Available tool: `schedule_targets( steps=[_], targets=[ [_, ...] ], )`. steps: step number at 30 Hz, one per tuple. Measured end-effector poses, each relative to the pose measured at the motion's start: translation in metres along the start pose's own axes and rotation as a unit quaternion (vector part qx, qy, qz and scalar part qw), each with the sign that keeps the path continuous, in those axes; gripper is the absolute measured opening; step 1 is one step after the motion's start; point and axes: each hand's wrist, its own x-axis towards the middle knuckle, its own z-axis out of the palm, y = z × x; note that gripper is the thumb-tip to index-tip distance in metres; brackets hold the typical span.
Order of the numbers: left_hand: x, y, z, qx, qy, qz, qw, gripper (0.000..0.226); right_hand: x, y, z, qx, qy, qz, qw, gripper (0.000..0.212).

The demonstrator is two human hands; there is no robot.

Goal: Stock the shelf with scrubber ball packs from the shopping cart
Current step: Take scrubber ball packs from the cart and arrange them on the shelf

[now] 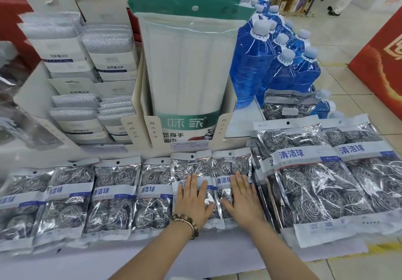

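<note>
Several clear packs of steel scrubber balls with blue-and-white labels lie in a row along the white shelf [152,258]. My left hand [192,201], with a bead bracelet at the wrist, presses flat on one small pack [191,166]. My right hand [244,199] lies flat on the neighbouring small pack [231,164]. Fingers of both hands are straight and spread. Larger scrubber packs [315,181] are stacked to the right, overlapping. The shopping cart is not in view.
Behind the row stand a cardboard display of white cloth packs [187,66] and boxes of silver sponge cloths [87,66]. Blue liquid bottles [272,62] stand at the back right. Another scrubber pack [282,105] lies by them. Tiled floor and a red stand [382,62] are at right.
</note>
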Motion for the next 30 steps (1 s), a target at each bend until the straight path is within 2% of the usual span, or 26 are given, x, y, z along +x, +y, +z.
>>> schedule_targets(
  steps=[7, 14, 17, 19, 21, 23, 26, 30],
  targets=[
    [0.006, 0.0, 0.003, 0.022, -0.032, -0.002, 0.999, 0.071, 0.002, -0.001, -0.002, 0.001, -0.02, 0.002, 1.0, 0.103],
    [0.003, -0.001, -0.003, 0.029, -0.038, -0.004, 0.999, 0.07, 0.0, -0.005, -0.009, 0.015, -0.033, 0.007, 0.999, 0.086],
    [-0.004, 0.0, -0.01, -0.01, -0.023, -0.011, 1.0, 0.068, -0.005, -0.013, -0.015, 0.052, 0.003, 0.012, 0.999, 0.079],
    [-0.01, 0.001, -0.019, -0.059, 0.005, -0.012, 0.998, 0.062, -0.008, -0.021, -0.019, 0.073, 0.06, 0.013, 0.995, 0.07],
    [-0.022, -0.001, -0.023, -0.111, 0.046, -0.036, 0.992, 0.057, -0.014, -0.029, -0.023, 0.088, 0.107, -0.013, 0.99, 0.062],
    [-0.034, -0.007, -0.024, -0.166, 0.084, -0.071, 0.98, 0.053, -0.017, -0.036, -0.026, 0.106, 0.119, -0.056, 0.986, 0.057],
    [-0.055, -0.023, -0.02, -0.235, 0.128, -0.134, 0.954, 0.045, -0.02, -0.05, -0.029, 0.15, 0.08, -0.126, 0.977, 0.053],
    [-0.095, -0.043, -0.011, -0.263, 0.169, -0.21, 0.926, 0.04, -0.02, -0.079, -0.029, 0.209, 0.026, -0.2, 0.957, 0.05]
  ],
)
